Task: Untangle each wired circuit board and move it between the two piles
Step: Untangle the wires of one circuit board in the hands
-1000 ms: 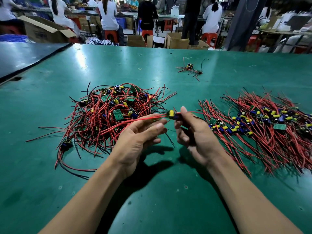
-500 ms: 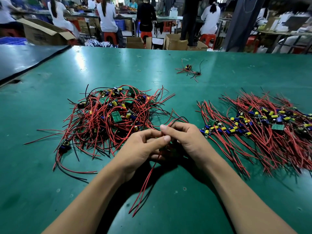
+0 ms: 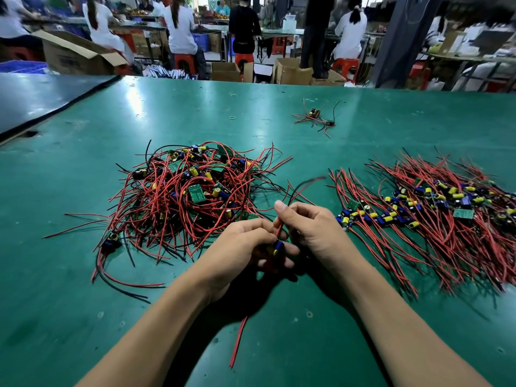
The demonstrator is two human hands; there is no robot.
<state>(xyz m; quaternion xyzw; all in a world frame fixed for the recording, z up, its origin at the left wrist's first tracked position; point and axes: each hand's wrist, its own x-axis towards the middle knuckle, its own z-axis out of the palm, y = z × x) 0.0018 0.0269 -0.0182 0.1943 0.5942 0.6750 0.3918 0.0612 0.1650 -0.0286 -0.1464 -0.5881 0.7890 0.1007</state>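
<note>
Clearly your left hand [image 3: 240, 248] gripped the circuit board [image 3: 278, 245], right hand [image 3: 317, 233] pinched its red lead [image 3: 279, 229]; a hard yank risked tearing it off.

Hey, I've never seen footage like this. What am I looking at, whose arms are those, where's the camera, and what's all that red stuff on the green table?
There is no machine here. These are a person's two bare arms, filmed by one wide-angle camera worn on their head, looking forward and down. On the green table lie two heaps of small circuit boards with red and black wires. The tangled pile is on the left. The sorted pile, with its wires lying roughly side by side, is on the right. A few stray boards lie farther back. The left hand grips one wired circuit board, and the right hand pinches a red wire just above it. A trailing wire runs from under the hands toward the camera. Behind the table, other people sit at benches.
</note>
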